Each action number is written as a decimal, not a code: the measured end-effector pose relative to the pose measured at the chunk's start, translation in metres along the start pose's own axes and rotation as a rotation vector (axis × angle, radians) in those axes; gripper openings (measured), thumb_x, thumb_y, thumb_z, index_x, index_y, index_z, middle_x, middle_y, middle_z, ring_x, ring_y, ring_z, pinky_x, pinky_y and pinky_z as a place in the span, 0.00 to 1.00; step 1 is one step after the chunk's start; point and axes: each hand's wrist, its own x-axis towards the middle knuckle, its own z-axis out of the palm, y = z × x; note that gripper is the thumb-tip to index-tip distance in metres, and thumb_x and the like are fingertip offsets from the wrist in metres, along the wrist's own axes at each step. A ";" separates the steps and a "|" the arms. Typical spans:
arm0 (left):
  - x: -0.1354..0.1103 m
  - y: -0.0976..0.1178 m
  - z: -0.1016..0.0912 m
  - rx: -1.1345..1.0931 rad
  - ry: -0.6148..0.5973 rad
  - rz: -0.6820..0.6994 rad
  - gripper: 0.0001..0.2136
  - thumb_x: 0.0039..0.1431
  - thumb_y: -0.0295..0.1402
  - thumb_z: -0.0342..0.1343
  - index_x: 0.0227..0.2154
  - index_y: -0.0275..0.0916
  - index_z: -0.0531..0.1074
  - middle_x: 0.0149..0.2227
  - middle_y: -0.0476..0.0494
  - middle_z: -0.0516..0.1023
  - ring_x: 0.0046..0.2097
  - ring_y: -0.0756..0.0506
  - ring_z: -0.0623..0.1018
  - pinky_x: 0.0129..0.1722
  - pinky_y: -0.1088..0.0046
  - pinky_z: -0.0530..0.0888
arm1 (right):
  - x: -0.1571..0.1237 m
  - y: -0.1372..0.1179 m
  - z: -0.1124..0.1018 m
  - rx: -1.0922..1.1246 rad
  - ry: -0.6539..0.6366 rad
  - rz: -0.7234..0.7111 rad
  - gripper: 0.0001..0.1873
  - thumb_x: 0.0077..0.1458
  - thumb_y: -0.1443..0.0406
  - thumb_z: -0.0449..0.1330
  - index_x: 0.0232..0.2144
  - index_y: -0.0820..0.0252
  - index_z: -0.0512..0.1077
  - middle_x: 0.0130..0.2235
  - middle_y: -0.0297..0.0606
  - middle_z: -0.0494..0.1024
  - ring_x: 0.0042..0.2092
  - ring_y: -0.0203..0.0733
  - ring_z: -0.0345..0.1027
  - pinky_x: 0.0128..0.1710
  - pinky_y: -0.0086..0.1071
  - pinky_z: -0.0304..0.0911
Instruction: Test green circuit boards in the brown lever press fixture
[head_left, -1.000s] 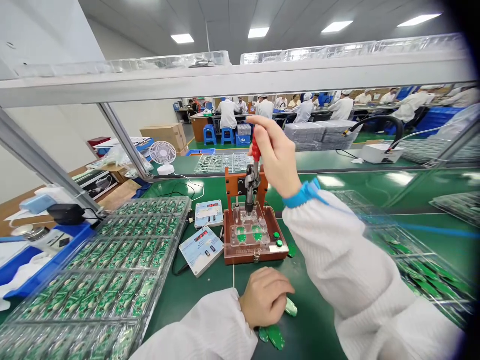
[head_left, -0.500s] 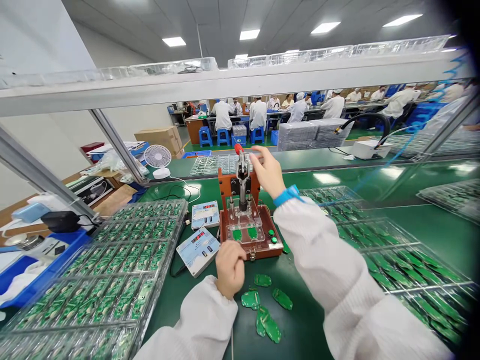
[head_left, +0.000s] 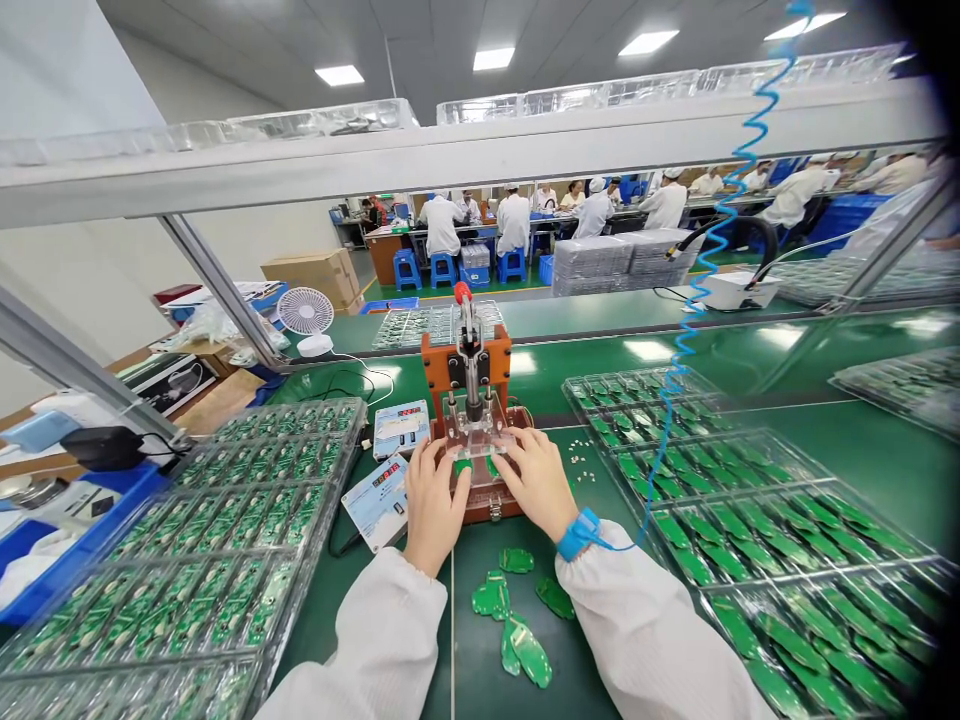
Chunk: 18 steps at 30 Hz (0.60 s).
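Observation:
A test fixture (head_left: 466, 375) with an orange upright, a metal toggle clamp and a red-tipped lever (head_left: 463, 292) stands upright in front of me. Its clear plate (head_left: 480, 440) lies over the reddish-brown base (head_left: 480, 505), where green circuit boards (head_left: 464, 467) show partly between my hands. My left hand (head_left: 436, 500) is at the base's left side, fingers stretched and thumb apart, touching near the left board. On the other side, my right hand (head_left: 538, 482), wearing a blue wrist strap (head_left: 579, 533), has fingers spread along the plate's edge. Fingertip contact is partly hidden.
Several loose green boards (head_left: 527, 650) lie before the fixture. Trays of boards stand left (head_left: 247, 530) and right (head_left: 787, 520). Two display boxes (head_left: 379, 500) sit beside the left hand. A coiled blue cord (head_left: 679, 360) hangs at right; a shelf (head_left: 465, 155) crosses above. Several people work behind.
My right hand has come down from beside the red-tipped lever to the fixture's right side. My left hand has moved up and uncurled at its left side. The view shifted slightly.

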 end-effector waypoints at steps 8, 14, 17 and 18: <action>-0.006 0.000 0.001 -0.255 0.139 -0.077 0.10 0.70 0.38 0.52 0.48 0.43 0.71 0.44 0.41 0.77 0.52 0.38 0.75 0.63 0.43 0.61 | -0.004 0.005 -0.017 0.303 -0.082 0.106 0.13 0.62 0.59 0.58 0.45 0.59 0.74 0.39 0.42 0.82 0.42 0.46 0.75 0.45 0.42 0.70; -0.020 0.004 0.005 -0.366 0.180 -0.087 0.09 0.65 0.39 0.58 0.36 0.42 0.66 0.37 0.45 0.75 0.47 0.40 0.77 0.64 0.41 0.60 | -0.011 -0.001 -0.024 0.583 -0.201 0.177 0.12 0.56 0.58 0.64 0.39 0.59 0.77 0.40 0.39 0.84 0.35 0.38 0.75 0.38 0.33 0.72; -0.023 0.002 0.005 -0.329 0.168 -0.010 0.11 0.63 0.42 0.60 0.35 0.41 0.67 0.36 0.46 0.77 0.45 0.41 0.78 0.64 0.43 0.62 | -0.009 -0.009 -0.020 0.650 -0.210 0.211 0.13 0.54 0.56 0.66 0.37 0.59 0.78 0.38 0.37 0.84 0.34 0.38 0.76 0.38 0.32 0.72; -0.022 0.001 0.005 -0.324 0.176 0.002 0.12 0.62 0.44 0.61 0.35 0.41 0.69 0.37 0.45 0.77 0.44 0.40 0.79 0.64 0.44 0.64 | -0.008 -0.011 -0.020 0.663 -0.206 0.226 0.13 0.54 0.56 0.67 0.36 0.59 0.78 0.35 0.36 0.83 0.34 0.38 0.76 0.38 0.32 0.73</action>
